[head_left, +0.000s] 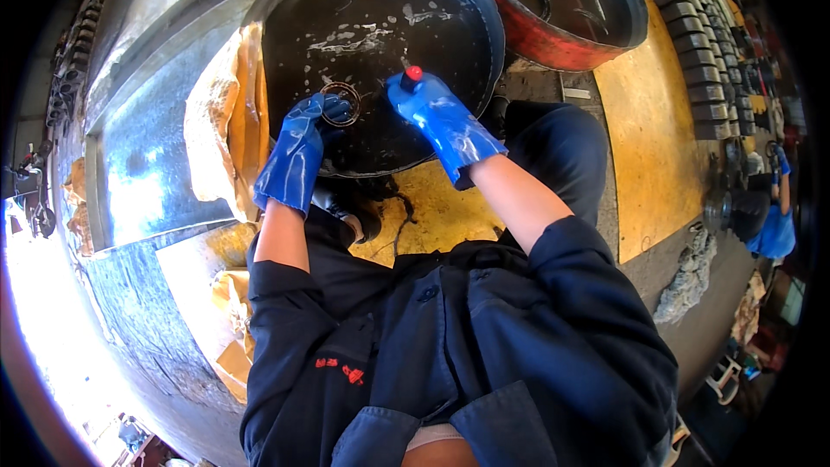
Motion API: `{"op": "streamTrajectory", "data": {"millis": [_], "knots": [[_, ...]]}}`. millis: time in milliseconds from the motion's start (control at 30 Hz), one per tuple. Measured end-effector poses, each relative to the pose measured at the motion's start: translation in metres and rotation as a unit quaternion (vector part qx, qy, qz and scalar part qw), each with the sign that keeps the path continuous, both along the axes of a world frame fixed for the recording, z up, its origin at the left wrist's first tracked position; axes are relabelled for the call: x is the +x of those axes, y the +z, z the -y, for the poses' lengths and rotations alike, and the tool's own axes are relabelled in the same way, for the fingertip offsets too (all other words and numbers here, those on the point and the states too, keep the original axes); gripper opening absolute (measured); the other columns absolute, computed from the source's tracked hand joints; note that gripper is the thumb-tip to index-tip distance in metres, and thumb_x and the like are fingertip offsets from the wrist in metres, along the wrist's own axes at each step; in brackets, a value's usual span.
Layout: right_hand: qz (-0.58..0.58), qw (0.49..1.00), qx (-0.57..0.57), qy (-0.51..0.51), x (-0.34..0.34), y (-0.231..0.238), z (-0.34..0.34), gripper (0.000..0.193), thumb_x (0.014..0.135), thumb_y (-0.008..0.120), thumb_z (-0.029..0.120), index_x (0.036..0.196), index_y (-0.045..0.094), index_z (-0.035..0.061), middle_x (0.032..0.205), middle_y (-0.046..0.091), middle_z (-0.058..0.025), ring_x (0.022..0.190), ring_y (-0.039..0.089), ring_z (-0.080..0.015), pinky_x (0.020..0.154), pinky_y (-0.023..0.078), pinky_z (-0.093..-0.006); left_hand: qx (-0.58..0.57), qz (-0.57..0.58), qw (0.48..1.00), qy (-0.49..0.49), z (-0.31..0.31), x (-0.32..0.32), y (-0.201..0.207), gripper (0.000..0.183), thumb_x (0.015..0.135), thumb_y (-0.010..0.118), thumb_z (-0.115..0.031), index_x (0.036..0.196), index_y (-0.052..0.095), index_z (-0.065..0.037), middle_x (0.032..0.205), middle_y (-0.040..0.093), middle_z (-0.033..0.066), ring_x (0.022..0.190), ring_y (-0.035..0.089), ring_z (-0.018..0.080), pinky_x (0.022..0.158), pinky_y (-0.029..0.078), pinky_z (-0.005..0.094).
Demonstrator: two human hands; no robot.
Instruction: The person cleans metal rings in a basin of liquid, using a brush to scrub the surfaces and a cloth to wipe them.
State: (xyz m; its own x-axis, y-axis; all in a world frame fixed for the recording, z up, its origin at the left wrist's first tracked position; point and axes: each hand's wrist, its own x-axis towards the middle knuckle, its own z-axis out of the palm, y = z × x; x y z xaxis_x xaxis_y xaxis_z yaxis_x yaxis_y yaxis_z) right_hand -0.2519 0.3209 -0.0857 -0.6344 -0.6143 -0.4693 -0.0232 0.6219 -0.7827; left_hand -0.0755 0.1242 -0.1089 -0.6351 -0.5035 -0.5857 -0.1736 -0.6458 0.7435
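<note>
Blue rubber gloves cover both of my hands. My left hand [309, 121] grips a round metal ring [340, 105] at its left side, above the dark liquid in a large round tub [500, 26]. To the right of it, my right hand [425, 106] is closed around a tool with a red-ended handle [413, 73]. A thin tip shows just beyond the red end; the rest of the tool lies hidden in the glove. Foam patches float on the liquid beyond my hands.
A red drum [553, 43] with rings in it stands beyond the tub on the right. Stacked dark metal blocks [683, 35] line the far right. Brown paper [226, 121] leans against the tub's left side. At the right edge another person in blue [774, 229] is at work.
</note>
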Motion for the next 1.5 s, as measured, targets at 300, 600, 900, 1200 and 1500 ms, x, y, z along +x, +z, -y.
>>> {"op": "streamTrajectory", "data": {"millis": [300,600,900,1200,1500], "knots": [[-0.065,0.994,-0.077,0.043,0.011,0.04,0.004,0.03,0.101,0.067,0.03,0.12,0.079,0.0106,0.112,0.08,-0.0179,0.106,0.077,-0.0294,0.096,0.059,-0.0391,-0.132,-0.094,0.986,-0.037,0.004,0.003,-0.025,0.02,0.107,0.066,-0.016,0.117,0.076,-0.002,0.108,0.081,0.0118,0.099,0.076,0.0248,0.095,0.06,0.0394],[-0.005,0.988,-0.147,-0.055,0.014,0.032,0.012,0.029,0.099,0.068,0.034,0.105,0.078,0.0081,0.096,0.079,-0.0121,0.091,0.074,-0.0227,0.087,0.056,-0.0388,-0.162,-0.047,0.985,-0.045,-0.014,0.001,0.013,0.019,0.105,0.07,-0.017,0.115,0.077,-0.002,0.107,0.08,0.0104,0.099,0.074,0.0229,0.097,0.058,0.0374],[0.005,1.0,-0.016,-0.015,0.009,-0.007,-0.014,0.03,0.097,0.067,0.033,0.101,0.079,0.0055,0.093,0.079,-0.0168,0.091,0.076,-0.0309,0.084,0.057,-0.0412,-0.173,-0.021,0.985,-0.006,-0.013,0.003,0.02,0.018,0.105,0.07,-0.015,0.114,0.077,-0.002,0.107,0.08,0.0105,0.099,0.074,0.0231,0.098,0.058,0.0374],[-0.207,0.963,-0.092,0.145,0.057,0.036,0.016,0.026,0.099,0.064,0.033,0.117,0.076,0.02,0.109,0.079,-0.0145,0.105,0.074,-0.039,0.094,0.06,-0.0466,-0.144,-0.087,0.985,-0.024,-0.009,0.006,0.012,0.015,0.102,0.069,-0.01,0.113,0.077,-0.002,0.106,0.08,0.0097,0.098,0.074,0.0222,0.097,0.058,0.036],[-0.31,0.907,-0.228,0.169,0.07,0.021,-0.008,0.036,0.089,0.077,0.022,0.124,0.071,0.022,0.118,0.076,-0.0084,0.103,0.075,-0.0357,0.087,0.062,-0.0446,-0.139,-0.064,0.988,0.012,-0.024,0.004,0.045,0.014,0.1,0.069,-0.006,0.111,0.077,-0.001,0.102,0.079,0.0084,0.094,0.074,0.0198,0.093,0.059,0.0331]]}}
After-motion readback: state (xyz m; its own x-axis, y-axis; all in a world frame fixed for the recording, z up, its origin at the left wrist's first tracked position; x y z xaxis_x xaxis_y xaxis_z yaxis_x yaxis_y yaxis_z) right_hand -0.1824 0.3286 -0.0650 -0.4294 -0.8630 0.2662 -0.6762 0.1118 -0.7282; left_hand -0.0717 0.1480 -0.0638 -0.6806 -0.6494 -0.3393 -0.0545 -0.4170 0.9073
